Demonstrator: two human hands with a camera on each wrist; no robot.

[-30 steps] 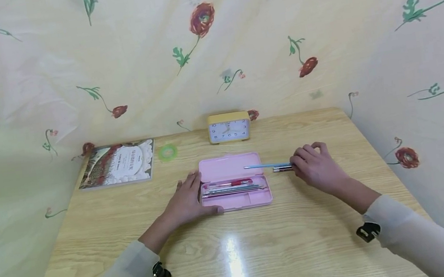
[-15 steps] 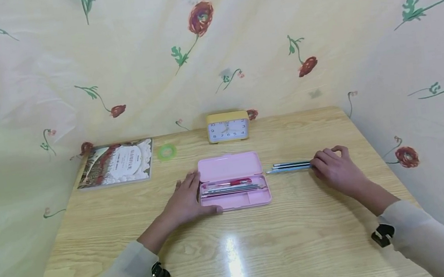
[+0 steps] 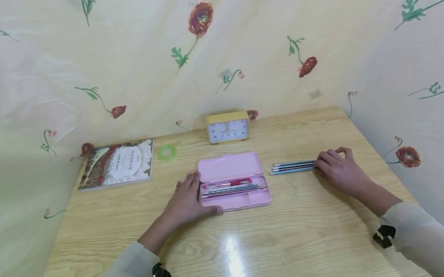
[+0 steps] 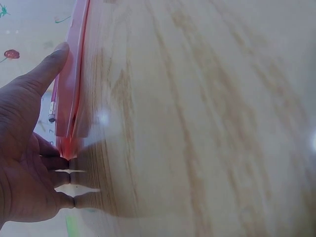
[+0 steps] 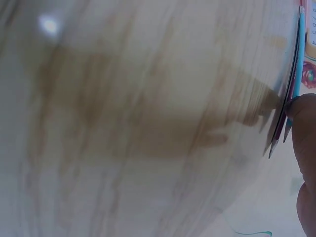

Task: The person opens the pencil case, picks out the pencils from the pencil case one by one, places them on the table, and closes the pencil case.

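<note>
The pink pencil case [image 3: 230, 167] lies with its lid back on the table, holding a red pen [image 3: 240, 182] and several pencils [image 3: 233, 189]. My left hand [image 3: 186, 201] spreads around its left end, thumb along the front wall and fingers at the side; in the left wrist view the fingertips of the left hand [image 4: 29, 163] reach down to the table. To the right, a light-blue pencil [image 3: 292, 170] lies beside dark pencils [image 3: 294, 164] in a parallel row. My right hand [image 3: 340, 170] pinches the blue pencil near its right end; the thumb touches it in the right wrist view.
A yellow alarm clock [image 3: 227, 127] stands behind the case at the table's back edge. Far left lie a book [image 3: 119, 164] and a green ring of tape [image 3: 167, 152]. Flower-patterned cloth [image 3: 141, 50] hangs behind and along both sides of the table.
My right hand has moved right and slightly toward me with the blue pencil, which went from overlapping the case lid to lying in line with the dark pencils. The left hand has stayed put.
</note>
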